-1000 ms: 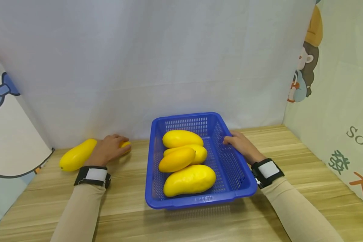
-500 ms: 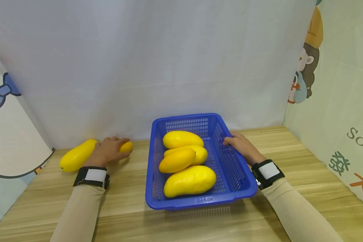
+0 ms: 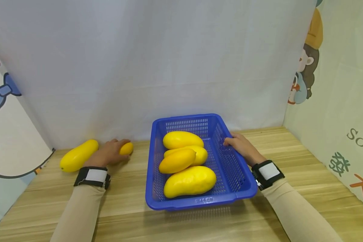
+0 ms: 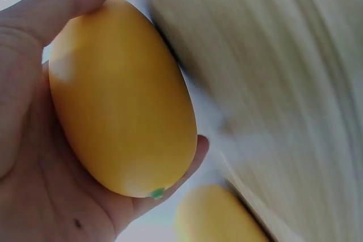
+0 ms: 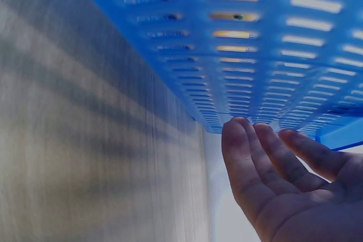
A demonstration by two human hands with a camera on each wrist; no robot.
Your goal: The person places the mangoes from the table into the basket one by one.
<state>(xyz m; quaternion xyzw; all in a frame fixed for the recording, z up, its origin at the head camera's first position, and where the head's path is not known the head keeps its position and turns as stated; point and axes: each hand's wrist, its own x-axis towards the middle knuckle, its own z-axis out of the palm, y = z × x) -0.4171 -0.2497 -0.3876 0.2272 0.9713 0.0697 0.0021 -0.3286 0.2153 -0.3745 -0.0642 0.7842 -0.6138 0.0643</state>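
My left hand (image 3: 110, 153) holds an oval orange-yellow, mango-like fruit (image 4: 122, 97) low over the wooden table, at the back left. Thumb and fingers wrap around its sides in the left wrist view, and a small green stem nub shows at one end. A larger, longer yellow fruit (image 3: 79, 156) lies just left of that hand. With the thumb over the rim and fingers against the outside wall, my right hand (image 3: 243, 147) grips the right side of a blue perforated basket (image 3: 201, 201). Several elongated yellow fruits sit inside it, including a deeper orange-yellow one (image 3: 176, 161) lying on top.
The wood-grain table (image 3: 124, 201) runs back to a hanging white cloth (image 3: 139, 67). A printed panel (image 3: 335, 111) stands along the right side, and another printed panel (image 3: 12, 134) along the left.
The small fruit, mostly covered by my left hand before, has shifted slightly right and shows more. The fingers sit around it. My right hand and the basket have stayed in place.
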